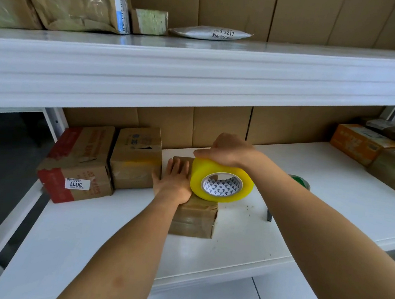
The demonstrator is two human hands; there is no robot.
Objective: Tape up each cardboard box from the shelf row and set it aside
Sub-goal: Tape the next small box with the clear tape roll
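Hands: both arms reach forward over the lower shelf [243, 238], bare to the frame edge.
Left hand [173, 180]: lies flat, palm down, on top of the small box [194, 217]; fingers are straight and close together, pointing to the back wall; thumb is spread toward the left.
Right hand [227, 150]: comes from the right, wrist bent down; its grip is curled over the top of the tape roll [221, 181], holding it from above.
Tape roll: yellow, standing on its edge on the right part of the box top, core facing the camera, touching the left hand's side.
Small box: stands in the middle of the lower shelf, a little apart from two bigger boxes [103, 162] on its left; shiny tape already covers its front face.
Hidden: most of the box top is under the hand and the roll, so I cannot tell if a strip is being laid. Right fingertips are behind the roll.
Hard to see: a green object [301, 181] behind the right forearm, only partly visible; a thin dark tool [269, 215] beside that arm, unclear which kind.
Cut off: more boxes [384, 153] at the right edge; parcels [85, 3] on the upper shelf.
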